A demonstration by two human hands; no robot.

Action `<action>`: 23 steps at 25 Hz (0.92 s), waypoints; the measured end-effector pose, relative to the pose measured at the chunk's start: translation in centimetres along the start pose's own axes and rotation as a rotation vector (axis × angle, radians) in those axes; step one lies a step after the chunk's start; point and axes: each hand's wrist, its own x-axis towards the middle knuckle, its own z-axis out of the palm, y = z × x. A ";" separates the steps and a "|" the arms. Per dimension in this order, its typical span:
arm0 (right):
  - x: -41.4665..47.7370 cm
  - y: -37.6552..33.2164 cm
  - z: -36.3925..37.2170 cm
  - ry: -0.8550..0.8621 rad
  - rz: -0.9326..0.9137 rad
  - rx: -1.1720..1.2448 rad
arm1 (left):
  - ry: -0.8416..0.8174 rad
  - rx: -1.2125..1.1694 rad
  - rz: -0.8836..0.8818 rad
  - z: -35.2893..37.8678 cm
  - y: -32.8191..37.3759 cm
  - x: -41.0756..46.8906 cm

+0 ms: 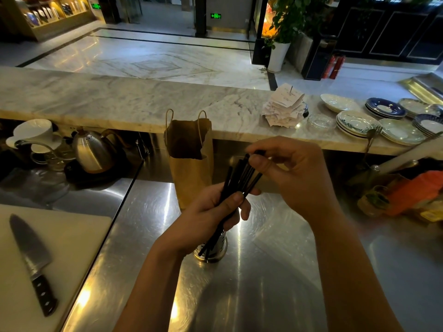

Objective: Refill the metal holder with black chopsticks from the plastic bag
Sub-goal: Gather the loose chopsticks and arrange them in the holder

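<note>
The left hand (211, 212) is clenched around the middle of a bundle of thin black chopsticks (239, 178), whose lower ends reach down into the small perforated shiny metal holder (214, 248) standing on the brushed steel counter (263, 283) directly beneath that hand. The right hand (294, 173) pinches the upper tips, which fan apart unevenly. To do this step well, I judge the tips should be squared up together with the right hand, then the left grip eased so the sticks slide straight down without tipping the light holder. The chopsticks look slim, matte and uniformly dark, easy to let splay. A brown paper bag with twine handles (189, 149) stands just behind; no plastic bag is visible.
</note>
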 end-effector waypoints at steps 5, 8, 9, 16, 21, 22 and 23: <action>0.4 0.3 -2.7 0.257 0.087 0.117 | -0.060 0.108 -0.012 -0.6 -1.1 -0.1; 0.0 2.6 -4.2 0.484 0.214 0.253 | 0.021 0.117 -0.082 -1.4 -1.8 -0.3; -0.1 3.5 -4.5 0.572 0.263 0.320 | 0.093 0.107 -0.106 -1.7 -2.0 -0.4; -1.8 6.5 0.9 0.869 0.455 0.888 | 0.583 -0.233 0.085 -0.9 -0.9 3.1; -2.9 5.7 6.4 0.833 0.464 0.875 | 0.755 -0.449 0.188 0.6 -0.3 5.5; -3.0 5.6 6.8 0.815 0.459 0.847 | 0.787 -0.453 0.203 0.7 -0.4 5.7; -3.1 5.6 7.0 0.800 0.455 0.823 | 0.814 -0.461 0.219 0.8 -0.5 5.8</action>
